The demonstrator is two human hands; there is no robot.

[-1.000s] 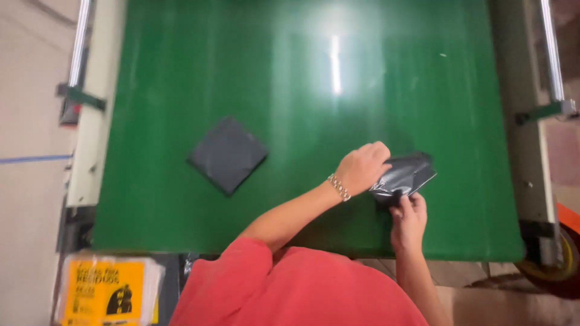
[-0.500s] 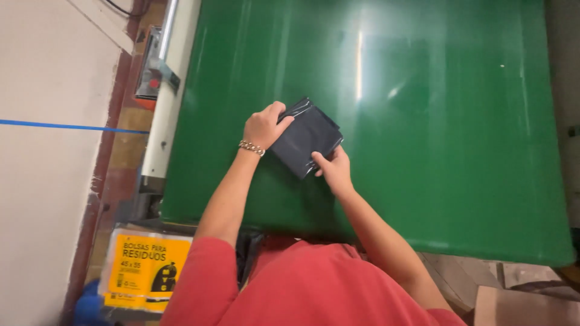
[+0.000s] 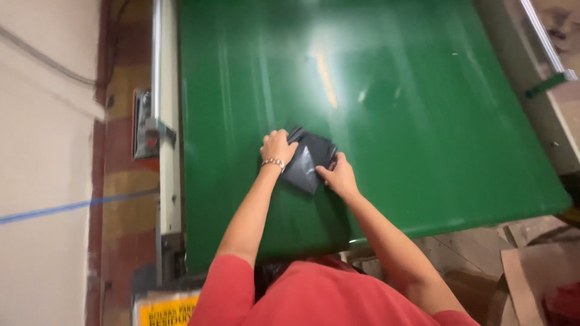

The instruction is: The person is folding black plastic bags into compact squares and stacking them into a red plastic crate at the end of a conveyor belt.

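A broad green surface (image 3: 423,121) fills most of the view, glossy, with a bright glare streak near its middle and a few pale specks toward the far right. Its near edge runs slantwise from lower left up to the right. Along its left side a white metal rail (image 3: 166,121) runs the length of the frame, carrying a grey bracket (image 3: 147,124) with a small red spot. Left of the rail lies a floor (image 3: 48,181) of pale concrete beside a red and yellow painted strip, crossed by a thin blue line (image 3: 60,208). At the bottom left corner a yellow box (image 3: 166,309) with dark print peeks in. On the lower right, brown cardboard (image 3: 531,271) lies below the surface edge.

The person leans in from the bottom, in a red shirt (image 3: 314,299), both bare arms reaching forward onto the surface.

The left hand (image 3: 278,147), with a beaded bracelet (image 3: 273,162) at the wrist, lies curled over the left edge of a dark grey bag (image 3: 309,158), fingers bent down and pressing on it. The right hand (image 3: 338,175) grips the bag's right edge, thumb and fingers closed on the plastic.

The bag is folded into a small, roughly square packet, slightly shiny and creased, turned at an angle. It rests flat on the surface, between the two hands, toward the near left part of the green area and well apart from the rail.
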